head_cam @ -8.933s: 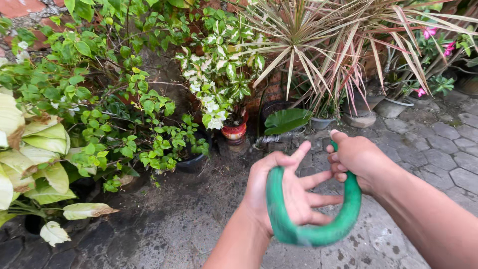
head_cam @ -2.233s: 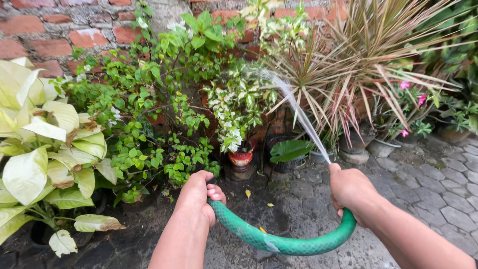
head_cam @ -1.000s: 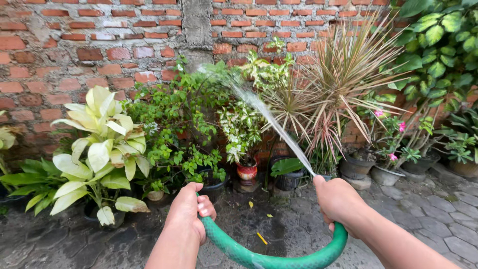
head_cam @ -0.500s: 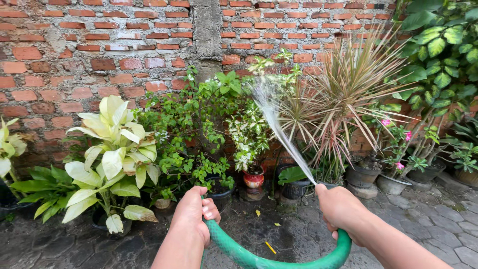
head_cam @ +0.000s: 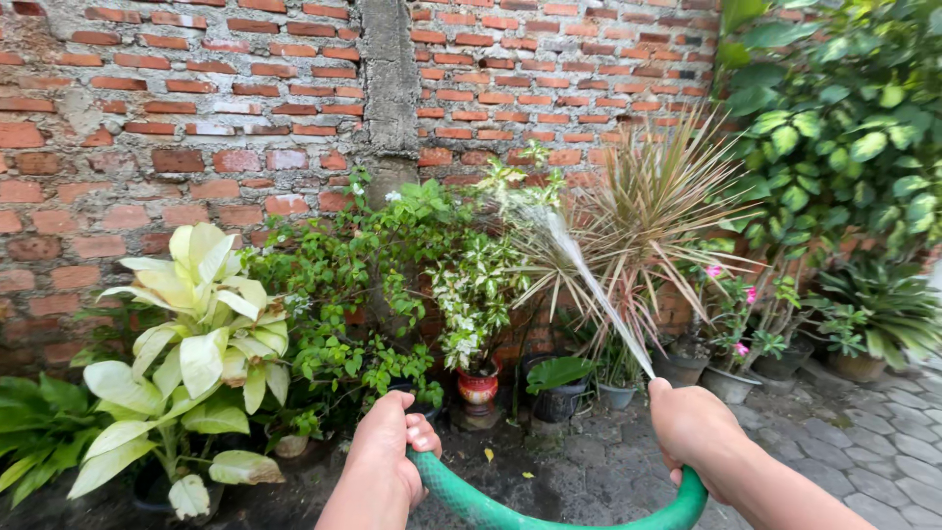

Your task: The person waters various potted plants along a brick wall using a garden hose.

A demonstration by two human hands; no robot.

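Since half a second before, the view had drawn back and the spray (head_cam: 589, 285) fell lower, on the spiky plant (head_cam: 648, 216); the left hand (head_cam: 388, 456) and right hand (head_cam: 697, 432), well apart, each gripped the ribbed green hose (head_cam: 471, 505) curving between them; rough brick wall (head_cam: 196, 118) behind

No packages, labels, signs or screens anywhere in view (checked the wall, the pots and the paving).
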